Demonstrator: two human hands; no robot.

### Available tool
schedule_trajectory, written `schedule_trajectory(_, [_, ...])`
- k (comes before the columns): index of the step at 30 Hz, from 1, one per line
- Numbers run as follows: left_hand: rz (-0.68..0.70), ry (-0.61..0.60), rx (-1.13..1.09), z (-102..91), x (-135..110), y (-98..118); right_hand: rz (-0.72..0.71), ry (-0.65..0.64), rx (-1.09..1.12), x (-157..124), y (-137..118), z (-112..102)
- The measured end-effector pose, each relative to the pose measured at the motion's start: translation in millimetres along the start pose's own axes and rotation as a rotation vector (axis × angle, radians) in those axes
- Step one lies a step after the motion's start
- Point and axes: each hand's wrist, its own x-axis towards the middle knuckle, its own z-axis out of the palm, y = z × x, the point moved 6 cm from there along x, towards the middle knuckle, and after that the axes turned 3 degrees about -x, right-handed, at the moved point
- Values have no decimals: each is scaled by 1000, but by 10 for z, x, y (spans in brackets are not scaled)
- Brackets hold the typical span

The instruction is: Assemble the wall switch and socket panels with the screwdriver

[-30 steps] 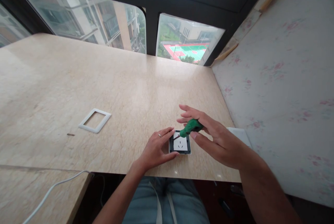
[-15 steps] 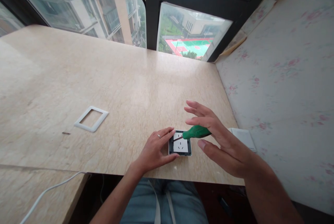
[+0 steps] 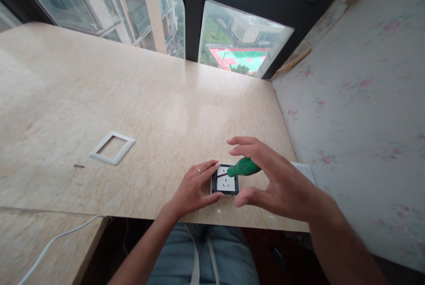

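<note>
A white-faced wall socket [image 3: 226,182] with a dark frame lies face up near the counter's front edge. My left hand [image 3: 191,187] holds it from the left, fingers at its upper edge and thumb at its lower edge. A screwdriver [image 3: 244,167] with a green handle slants over the socket, its thin shaft reaching the dark frame's left side. Around the handle is my right hand [image 3: 275,179], loosely curved, with the handle's end against it. Its thumb and the visible fingertips are spread off the handle. The exact contact at the palm is hidden.
On the counter [image 3: 159,112] at left lie a white square cover frame [image 3: 113,148] and a small dark sliver [image 3: 79,166]. A white panel [image 3: 303,171] sits by the papered wall, partly behind my right hand. A white cable [image 3: 56,238] runs at lower left.
My right thumb has moved down and away from the screwdriver handle, and the hand has opened wider around it. My left hand stays on the socket. The view has shifted slightly.
</note>
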Motion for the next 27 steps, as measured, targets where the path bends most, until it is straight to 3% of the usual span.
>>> schedule_trajectory(4, [-6, -3, 12, 6, -3, -4, 22, -150, 140, -64, -28, -18])
schedule_trajectory(8, [-12, -2, 14, -1, 0, 6, 33, -203, 219, -84, 20, 8])
schedule_trajectory(10, [-21, -10, 8, -4, 3, 11, 23, -152, 204, -59, 55, 32])
schedule_trajectory(14, [-20, -11, 2, -2, -2, 10, -49, 94, 13, -2, 64, 66])
schedule_trajectory(17, [-9, 1, 2, 6, -10, -3, -74, 171, 12, 1, 43, 110])
schedule_trajectory(19, [-5, -2, -2, 15, -13, -9, -23, 142, 149, -16, 68, 122])
schedule_trajectory(24, [-6, 7, 5, 15, -19, -12, 93, -91, 512, -115, 120, 126])
schedule_trajectory(27, [-14, 12, 5, 13, -23, -17, 75, -136, 567, -138, 129, 117])
